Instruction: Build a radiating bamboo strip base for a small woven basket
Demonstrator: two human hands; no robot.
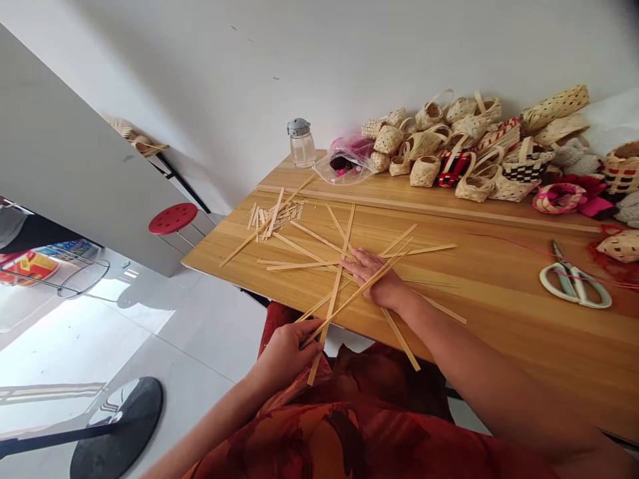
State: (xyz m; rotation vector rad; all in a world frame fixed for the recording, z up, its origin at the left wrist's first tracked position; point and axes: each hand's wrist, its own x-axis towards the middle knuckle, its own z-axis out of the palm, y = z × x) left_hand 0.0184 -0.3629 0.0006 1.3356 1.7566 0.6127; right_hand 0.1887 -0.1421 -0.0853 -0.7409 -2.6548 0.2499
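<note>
Several flat pale bamboo strips (335, 293) cross one another in a star shape near the table's front edge. My left hand (294, 342) is closed on the near ends of thin strips (344, 305), just beyond the table's edge. Those thin strips slant up to the right and pass over my right hand (372, 274). That hand lies over the crossing of the flat strips, its fingers pointing left and somewhat spread, pressing on them. The exact centre of the crossing is partly hidden under it.
Short strip offcuts (287, 214) lie at the table's left, under a long strip. White-handled scissors (574, 283) rest at the right. Small woven baskets (424, 171), a plastic bag (344, 166) and a bottle (301, 143) stand along the wall. A red stool (173, 218) is left of the table.
</note>
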